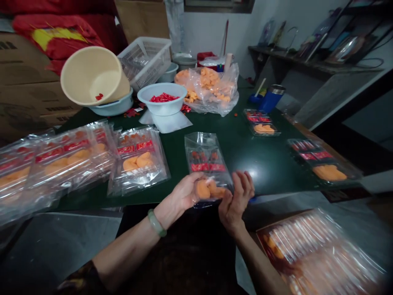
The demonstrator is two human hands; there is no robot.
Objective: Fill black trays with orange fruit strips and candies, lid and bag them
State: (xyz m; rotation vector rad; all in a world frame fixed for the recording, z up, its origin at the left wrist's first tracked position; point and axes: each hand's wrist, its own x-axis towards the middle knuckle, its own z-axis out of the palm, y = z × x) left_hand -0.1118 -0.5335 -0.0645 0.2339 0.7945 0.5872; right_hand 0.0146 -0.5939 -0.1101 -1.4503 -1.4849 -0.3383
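In the head view, a clear plastic packet (211,167) lies tilted over the table's front edge. Orange shaped pieces sit at its near end, with red sachets and small dark red items farther up. My left hand (184,191), with a green bangle at the wrist, grips its left side, fingers partly hidden beneath. On the other side, my right hand (236,200) has curled fingers, and its thumb and fingertips pinch the packet's near right corner. Left of it lies a pile of similar filled packets (139,159), and more overlap farther left (66,157).
A white bowl of red sachets (162,104), a cream tub (92,78) and a bag of orange pieces (211,86) stand at the back. Two filled trays (262,123) (325,159) and a blue cup (272,98) are on the right. Below sits a box packed with packets (319,246).
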